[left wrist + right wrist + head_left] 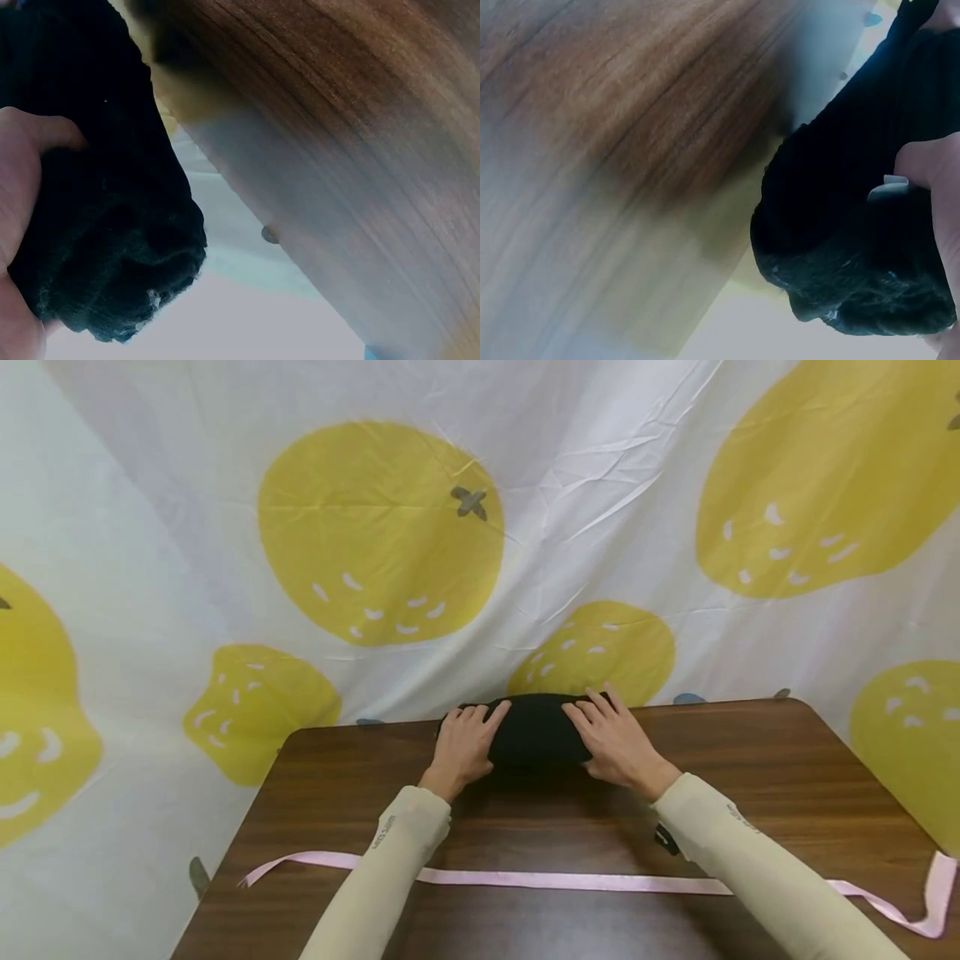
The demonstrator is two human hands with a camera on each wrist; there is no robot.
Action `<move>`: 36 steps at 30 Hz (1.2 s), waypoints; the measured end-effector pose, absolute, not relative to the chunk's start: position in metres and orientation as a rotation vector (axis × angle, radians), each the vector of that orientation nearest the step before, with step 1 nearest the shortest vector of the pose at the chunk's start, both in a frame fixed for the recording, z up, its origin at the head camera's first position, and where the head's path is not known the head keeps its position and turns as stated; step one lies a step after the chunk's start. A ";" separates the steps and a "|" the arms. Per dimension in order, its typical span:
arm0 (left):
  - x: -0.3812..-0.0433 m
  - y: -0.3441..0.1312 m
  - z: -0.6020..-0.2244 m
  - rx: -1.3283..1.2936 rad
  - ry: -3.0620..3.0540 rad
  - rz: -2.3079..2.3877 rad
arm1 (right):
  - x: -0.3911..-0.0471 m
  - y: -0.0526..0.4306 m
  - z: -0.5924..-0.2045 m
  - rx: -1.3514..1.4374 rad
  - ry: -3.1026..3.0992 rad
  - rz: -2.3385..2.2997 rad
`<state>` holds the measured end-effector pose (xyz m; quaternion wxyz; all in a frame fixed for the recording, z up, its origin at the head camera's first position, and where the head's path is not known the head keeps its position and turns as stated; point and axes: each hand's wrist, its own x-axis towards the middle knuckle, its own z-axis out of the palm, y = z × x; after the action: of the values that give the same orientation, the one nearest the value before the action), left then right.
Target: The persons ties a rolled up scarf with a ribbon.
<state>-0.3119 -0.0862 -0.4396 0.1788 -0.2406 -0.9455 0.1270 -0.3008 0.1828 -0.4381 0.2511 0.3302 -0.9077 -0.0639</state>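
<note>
Near the far edge of the table, both hands hold a bundle of black cloth, bunched or rolled into a thick roll. My left hand grips its left end, and my right hand grips the right end. The left wrist view shows the thumb pressed into the dark fabric, whose folded layers show at the end. In the right wrist view the roll's end has similar layers, with a small pale tag by the thumb. A pink ribbon stretches across the table, passing below both forearms.
The brown wood-grain table has rounded far corners. A white curtain with yellow fruit prints hangs right behind its far edge. The ribbon's right end bends upward near the table's right edge.
</note>
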 end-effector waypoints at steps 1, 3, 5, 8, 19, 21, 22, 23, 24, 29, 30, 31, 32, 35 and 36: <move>-0.311 -0.087 -0.439 -0.683 -2.673 0.354 | -0.301 0.183 -0.437 0.903 -2.463 -0.175; -0.311 -0.088 -0.439 -0.690 -2.670 0.342 | -0.300 0.184 -0.436 0.916 -2.445 -0.164; -0.310 -0.089 -0.438 -0.694 -2.669 0.336 | -0.299 0.184 -0.436 0.936 -2.425 -0.142; -0.308 -0.090 -0.436 -0.698 -2.661 0.342 | -0.297 0.185 -0.436 0.973 -2.408 -0.103; -0.306 -0.095 -0.438 -0.727 -2.631 0.270 | -0.289 0.187 -0.431 1.032 -2.386 -0.026; -0.305 -0.097 -0.437 -0.737 -2.617 0.242 | -0.288 0.187 -0.430 1.038 -2.369 -0.006; -0.305 -0.099 -0.437 -0.742 -2.611 0.226 | -0.288 0.187 -0.429 1.041 -2.358 0.009; -0.305 -0.100 -0.437 -0.746 -2.609 0.211 | -0.287 0.188 -0.429 1.043 -2.343 0.025; -0.305 -0.101 -0.436 -0.750 -2.607 0.195 | -0.287 0.188 -0.429 1.045 -2.329 0.044; -0.306 -0.107 -0.435 -0.776 -2.599 0.137 | -0.284 0.189 -0.430 1.080 -2.234 0.153; -0.306 -0.109 -0.435 -0.779 -2.596 0.126 | -0.284 0.189 -0.430 1.093 -2.211 0.170; -0.307 -0.110 -0.434 -0.784 -2.595 0.116 | -0.284 0.190 -0.430 1.108 -2.185 0.181; -0.306 -0.111 -0.434 -0.788 -2.593 0.104 | -0.283 0.190 -0.430 1.125 -2.156 0.188; -0.306 -0.115 -0.433 -0.809 -2.587 0.064 | -0.281 0.191 -0.428 1.166 -2.070 0.199; -0.306 -0.116 -0.432 -0.817 -2.584 0.050 | -0.281 0.191 -0.427 1.176 -2.046 0.200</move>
<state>-0.3064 -0.1163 -0.4323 0.2139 -0.2944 -0.9313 0.0180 -0.2805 0.1910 -0.4270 0.3773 0.4598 -0.8000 0.0784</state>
